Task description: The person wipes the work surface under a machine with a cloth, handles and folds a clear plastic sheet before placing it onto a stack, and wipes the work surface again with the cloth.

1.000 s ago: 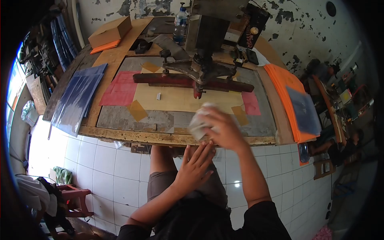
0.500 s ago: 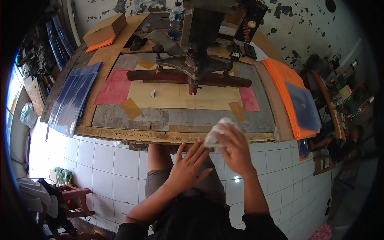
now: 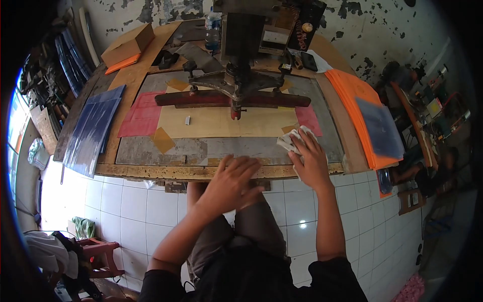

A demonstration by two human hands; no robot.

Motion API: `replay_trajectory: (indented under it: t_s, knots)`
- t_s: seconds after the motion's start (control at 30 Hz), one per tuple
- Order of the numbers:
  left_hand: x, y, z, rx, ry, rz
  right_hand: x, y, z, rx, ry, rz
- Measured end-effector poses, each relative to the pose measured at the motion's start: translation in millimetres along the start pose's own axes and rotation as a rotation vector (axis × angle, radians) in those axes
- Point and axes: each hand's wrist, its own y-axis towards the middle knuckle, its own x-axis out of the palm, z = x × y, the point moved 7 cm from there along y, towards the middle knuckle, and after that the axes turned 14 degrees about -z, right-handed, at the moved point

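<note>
My right hand (image 3: 313,160) grips a crumpled white cloth (image 3: 288,142) over the right front part of the grey metal plate (image 3: 226,151). My left hand (image 3: 232,180) is at the table's front edge, slightly blurred, with its fingers loosely spread and nothing in them. A cream sheet (image 3: 216,127) lies on the plate, held by brown tape (image 3: 162,140), with pink sheets (image 3: 142,113) at its ends. Above it hangs a press head with a long dark red bar (image 3: 201,99). On the cream sheet is a small whitish piece (image 3: 188,120).
Blue plastic-covered sheets (image 3: 93,128) lie at the left. An orange stack (image 3: 354,113) with a clear blue sleeve (image 3: 380,128) overhangs the right edge. Behind are a cardboard box (image 3: 128,44), a water bottle (image 3: 213,31) and a phone (image 3: 308,61). Another person sits far right.
My right hand has moved right and forward with the cloth, from the table edge onto the plate. My left hand has shifted slightly forward, away from the cloth. The view has turned slightly.
</note>
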Motion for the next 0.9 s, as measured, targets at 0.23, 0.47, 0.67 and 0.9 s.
replay_trajectory:
  t_s: [0.23,0.47,0.67,0.9]
  knots:
    - [-19.9,13.7,-57.7,-0.051,0.072,0.045,0.8,24.4,17.4,0.017,0.000,-0.037]
    - [-19.8,11.4,-63.3,-0.112,-0.026,0.013,16.5,-6.5,-122.8,-0.315,0.014,-0.025]
    - [-24.2,8.9,-64.0,-0.096,-0.046,0.071,7.1,-6.8,-80.3,-0.260,0.128,-0.052]
    - [-22.5,10.0,-59.2,-0.083,-0.015,0.063,-0.5,-6.5,29.6,0.223,-0.120,0.127]
